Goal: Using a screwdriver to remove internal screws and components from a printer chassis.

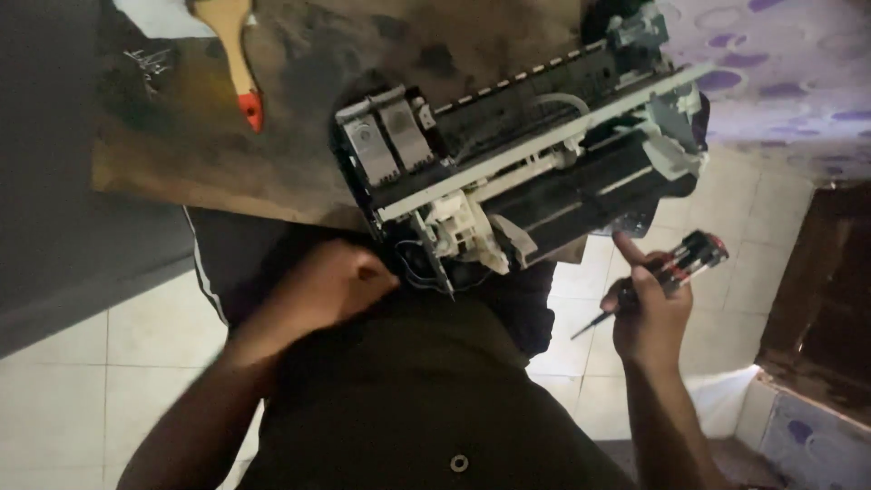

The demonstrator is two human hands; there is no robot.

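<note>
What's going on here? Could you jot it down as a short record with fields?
Setting: worn wooden board above a tiled floor
Main item: opened printer mechanism, casing off, lying on the board's edge
Left hand: closed, at the mechanism's near corner
Right hand: grips a screwdriver with a red and black handle, clear of the mechanism
Also there: paintbrush with a red-tipped handle

Pretty dim shot overall, kinda murky and soft. The brightest bits are the pale floor tiles (73, 381) and the white plastic on the opened printer (517, 163). The dark shirt (417, 381) in front swallows all detail. The wooden table (272, 136) is blotchy with shadow, and both hands look a bit smeared.
</note>
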